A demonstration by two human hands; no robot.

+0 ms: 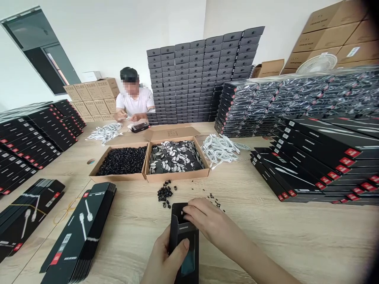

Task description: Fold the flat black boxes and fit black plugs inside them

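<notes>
A narrow black cable box (184, 256) with a window in its front stands upright at the front of the table. My left hand (168, 256) is wrapped round its lower part, thumb across the front. My right hand (204, 217) is at the box's open top, its fingers bent together and the fingertips just inside the mouth. Whatever those fingertips hold, if anything, is hidden. Just beyond the box lies a small heap of black cable clips (164, 194), with tiny black pieces (215, 200) scattered to the right.
Behind are a carton of small black parts (121, 178) and a carton of round black-and-white pieces (177, 176). Coiled white cables (220, 150) lie to the right. Flat box stacks (79, 232) lie left; filled boxes (308, 165) are piled right. A co-worker (134, 100) sits across.
</notes>
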